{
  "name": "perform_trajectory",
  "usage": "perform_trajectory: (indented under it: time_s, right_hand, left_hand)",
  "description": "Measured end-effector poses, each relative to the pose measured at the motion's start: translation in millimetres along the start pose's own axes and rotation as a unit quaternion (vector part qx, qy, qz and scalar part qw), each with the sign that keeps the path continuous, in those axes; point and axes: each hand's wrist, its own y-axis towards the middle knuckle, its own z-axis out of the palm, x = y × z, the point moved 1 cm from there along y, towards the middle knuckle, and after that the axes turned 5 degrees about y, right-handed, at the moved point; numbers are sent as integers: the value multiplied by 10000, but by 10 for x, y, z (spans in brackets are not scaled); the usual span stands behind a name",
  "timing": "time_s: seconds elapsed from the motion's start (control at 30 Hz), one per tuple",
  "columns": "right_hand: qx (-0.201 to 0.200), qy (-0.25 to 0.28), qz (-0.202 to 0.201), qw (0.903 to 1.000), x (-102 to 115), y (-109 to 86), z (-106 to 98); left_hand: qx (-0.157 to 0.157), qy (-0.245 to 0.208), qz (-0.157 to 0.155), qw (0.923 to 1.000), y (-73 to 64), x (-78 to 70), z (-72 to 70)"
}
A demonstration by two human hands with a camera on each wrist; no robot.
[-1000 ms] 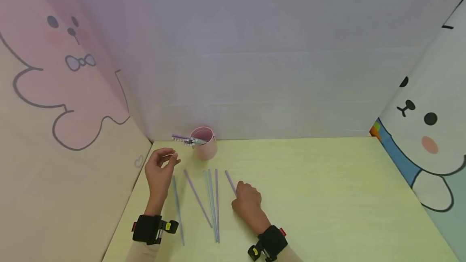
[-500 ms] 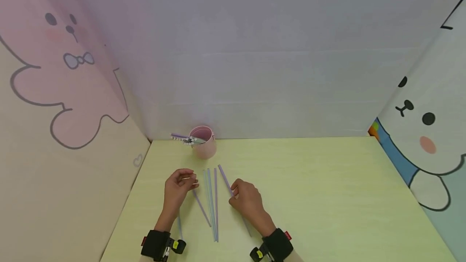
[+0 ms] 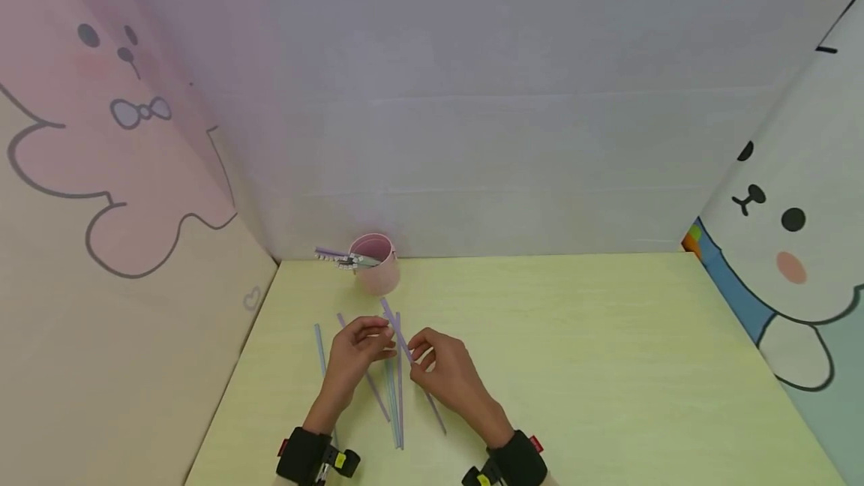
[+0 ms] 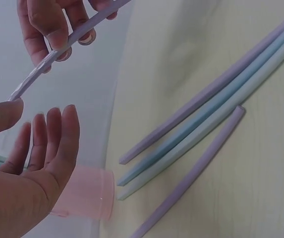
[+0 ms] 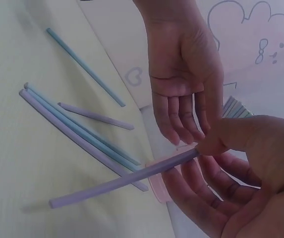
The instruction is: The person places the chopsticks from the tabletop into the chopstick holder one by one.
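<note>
My right hand [image 3: 445, 373] pinches a purple straw [image 5: 102, 186] between thumb and fingers, holding it slanted above the table. Its upper end reaches toward my left hand [image 3: 358, 355], whose fingers are loosely bent and apart. In the left wrist view, the left thumb lies close to the straw's end; whether it touches I cannot tell. Below the hands lie a purple straw [image 4: 206, 94], a blue straw [image 4: 201, 116] and a pale green straw [image 4: 201, 133], side by side. Another purple straw [image 4: 191, 176] lies askew beside them, and a blue straw [image 5: 85, 67] lies farther left.
A pink bucket [image 3: 385, 280] stands at the table's back edge, behind the hands. A bundle of straws [image 3: 328, 252] sticks out of it to the left. The yellow table [image 3: 594, 351] meets a pale back wall [image 3: 513, 171] and printed side walls.
My left hand has moved right and down from the far left, close to the right hand. The right hand has lifted its purple straw off the table and shifted it left.
</note>
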Motion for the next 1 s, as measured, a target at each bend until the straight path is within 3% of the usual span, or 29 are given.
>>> perform_trajectory:
  time_s: [0.3,0.53,0.77,1.0]
  right_hand:
    - [-77,-3,-344,9994,-17,-15,-3]
    - [-111,-169,-487,9986,16,-19,-4]
    - [-412,-542,-288,9973,-69,-95,-36]
    - [-493,-759,22,9959,-286,-213,-80]
  left_hand:
    - [167,-155,268,9994,-14,-169,62]
    - [73,-302,494,9983,2,-279,113]
    - [-252,-351,1161,9923,66,-480,30]
    - [-724,-261,2105,9746,156,-884,-171]
